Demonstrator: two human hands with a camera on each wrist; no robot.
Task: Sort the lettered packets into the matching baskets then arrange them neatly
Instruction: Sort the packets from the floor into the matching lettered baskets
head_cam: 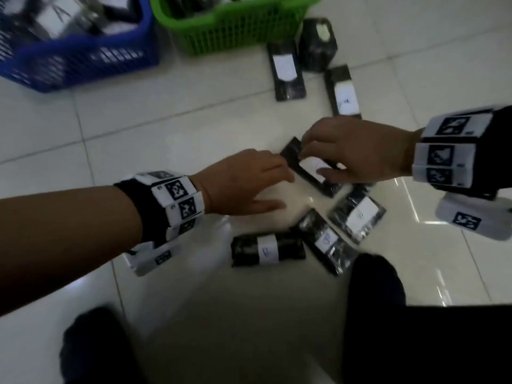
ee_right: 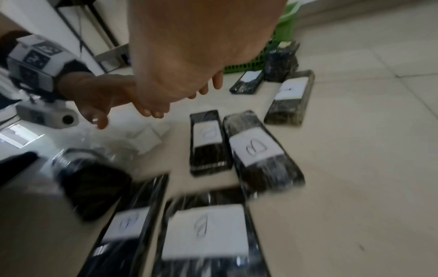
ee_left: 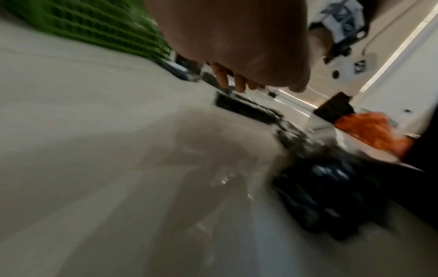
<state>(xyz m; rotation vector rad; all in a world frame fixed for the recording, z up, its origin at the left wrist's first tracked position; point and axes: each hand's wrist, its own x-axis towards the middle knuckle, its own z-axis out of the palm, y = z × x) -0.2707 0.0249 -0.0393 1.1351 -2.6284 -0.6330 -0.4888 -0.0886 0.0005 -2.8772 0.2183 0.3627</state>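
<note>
While two dark feet [head_cam: 374, 284] fill the near edge, three loose packets [head_cam: 268, 249] lie just beyond them on the tiled floor [head_cam: 194, 314], label side up, probably so the letters can be read; in the right wrist view one reads B, the others are too blurred. Next out, the right hand [head_cam: 357, 152] reaches over a dark packet [head_cam: 313, 169] on the floor, fingers and thumb curled at its edges, seemingly starting a pickup. Beside it the left hand [head_cam: 243, 184] lies flat and relaxed, holding nothing. Farther off, three more packets [head_cam: 288, 70] wait beside the green basket [head_cam: 235, 29]; the blue basket [head_cam: 83, 56] already holds some. Both baskets are cut off and smeared.
</note>
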